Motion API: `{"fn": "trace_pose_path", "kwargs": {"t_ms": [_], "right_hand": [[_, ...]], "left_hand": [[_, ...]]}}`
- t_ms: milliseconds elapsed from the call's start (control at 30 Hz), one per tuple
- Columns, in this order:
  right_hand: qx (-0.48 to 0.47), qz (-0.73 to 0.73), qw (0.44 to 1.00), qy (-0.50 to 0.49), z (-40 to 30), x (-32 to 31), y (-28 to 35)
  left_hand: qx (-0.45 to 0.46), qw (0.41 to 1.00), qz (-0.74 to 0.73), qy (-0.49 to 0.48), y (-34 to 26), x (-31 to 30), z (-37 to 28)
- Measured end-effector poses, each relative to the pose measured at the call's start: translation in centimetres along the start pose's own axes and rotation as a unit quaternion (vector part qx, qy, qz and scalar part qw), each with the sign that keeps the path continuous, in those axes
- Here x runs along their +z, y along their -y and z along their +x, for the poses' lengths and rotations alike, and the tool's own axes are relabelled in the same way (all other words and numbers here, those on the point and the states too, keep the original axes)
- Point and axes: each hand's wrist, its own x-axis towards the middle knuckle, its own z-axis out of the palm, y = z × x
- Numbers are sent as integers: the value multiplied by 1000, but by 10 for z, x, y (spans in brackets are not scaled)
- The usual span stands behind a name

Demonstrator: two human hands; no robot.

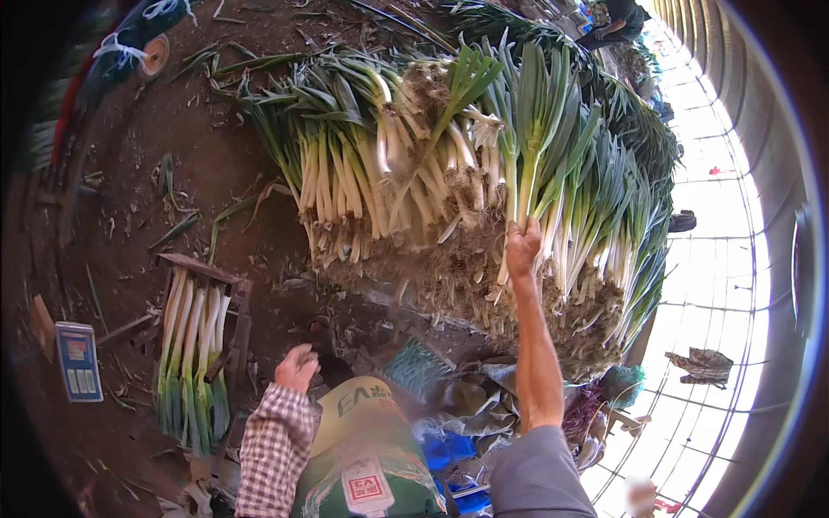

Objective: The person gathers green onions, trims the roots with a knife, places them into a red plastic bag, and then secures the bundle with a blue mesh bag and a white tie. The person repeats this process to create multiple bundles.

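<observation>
A large heap of leeks (350,168) lies before me, white shanks and rooted ends towards me, green leaves mostly away. My right hand (523,246) is stretched out to the heap's near side and closed around the lower white part of a leek (532,155), whose leaves fan out upwards. My left hand (298,368), in a checked sleeve, is held near my body above my lap, fingers bent; whether anything is in it does not show. Left of it, several trimmed leeks (194,324) lie side by side in a wooden frame (201,267), green ends towards me.
At the far left is a blue-framed scale display (79,361). A printed sack (369,453) covers my lap. Netting (418,369) and blue plastic (447,450) lie in front and right. A wire grid (706,272) runs along the right; another person (615,26) is at the top right.
</observation>
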Motion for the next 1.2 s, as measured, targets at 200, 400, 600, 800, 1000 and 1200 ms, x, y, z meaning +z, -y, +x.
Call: {"fn": "trace_pose_path", "kwargs": {"t_ms": [200, 400, 600, 800, 1000, 1200], "right_hand": [[57, -165, 977, 121, 2, -25, -105], [-94, -256, 962, 18, -98, -53, -80], [-10, -149, 982, 119, -272, -58, -94], [172, -91, 935, 298, -525, -49, -75], [353, -33, 849, 393, -725, -49, -14], [437, 19, 853, 285, -810, -63, 2]], "left_hand": [[-145, 979, 109, -95, 57, -57, -68], [-179, 970, 140, -87, 54, -73, -86], [-137, 968, 211, 9, 45, -53, -72], [-118, 970, 199, 79, 61, -79, -75], [-169, 904, 373, 118, 78, -122, -100], [-177, 867, 433, 170, 99, -121, -114]]}}
